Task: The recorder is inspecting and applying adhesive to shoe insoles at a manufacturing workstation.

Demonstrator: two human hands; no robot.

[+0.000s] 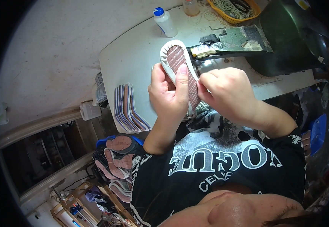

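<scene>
A shoe sole piece (176, 56) with a reddish-brown, pale-striped face and a white edging gathered around its toe is held up in front of me. My left hand (168, 90) is closed around its left side, with the thumb lying across the striped face. At its right edge, my right hand (228, 89) pinches the white edging between thumb and finger. Just behind the sole is the narrow arm of a green, worn machine (242, 39). A fanned stack of insoles (128, 109) lies on the white table (138, 56) to the left of my hands.
Toward the table's far side stand a white bottle with a blue cap (166, 24) and a clear jar (191, 8). A yellow basket (225, 17) holds pale cord. Bundled reddish soles (119, 157) are piled at lower left. A blue container (318, 132) is at right.
</scene>
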